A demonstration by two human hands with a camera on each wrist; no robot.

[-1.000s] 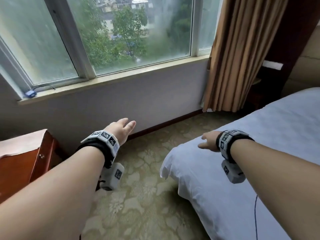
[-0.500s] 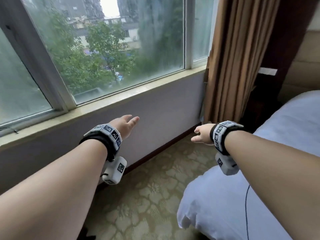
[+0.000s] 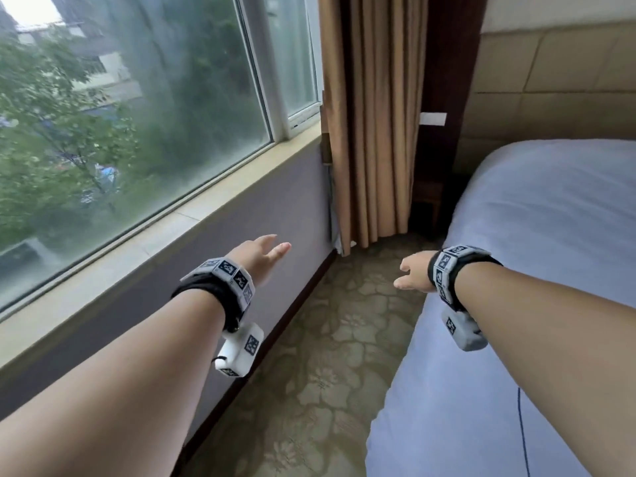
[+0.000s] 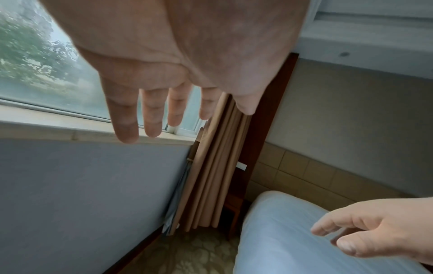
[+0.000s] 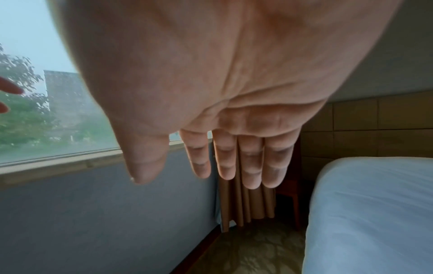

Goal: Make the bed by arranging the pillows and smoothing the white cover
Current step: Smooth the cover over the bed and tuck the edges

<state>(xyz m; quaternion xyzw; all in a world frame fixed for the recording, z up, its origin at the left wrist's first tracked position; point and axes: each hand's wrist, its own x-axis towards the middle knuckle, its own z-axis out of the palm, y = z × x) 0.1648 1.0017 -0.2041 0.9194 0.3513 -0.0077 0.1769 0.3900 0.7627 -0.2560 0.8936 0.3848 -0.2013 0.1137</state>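
**Both hands empty, held out over the floor beside the bed**

Your left hand's fingers are straight and slightly spread, palm down, holding nothing and touching nothing. Your left hand floats in front of the grey wall under the window sill, apart from both.

Your right hand's fingers are also extended and close together, thumb out to the side, nothing in them. From the left wrist view they look loosely bent, relaxed, no grasp. Your right hand hangs over the patterned carpet, just beside the edge of the bed, not touching the cover.

The white cover lies flat across the mattress on your right, running up to the tan padded headboard. It looks smooth where visible, drooping over the near side edge. Pillows are not visible in any view.

Around: the window fills the left, with trees outside. A tan curtain hangs in the corner ahead, with a dark wood panel beside it. A wooden nightstand sits low in the gap between curtain and bed. The carpet strip between wall and bed is the only way forward. Marker bands with wrist cameras are strapped on both of your wrists.
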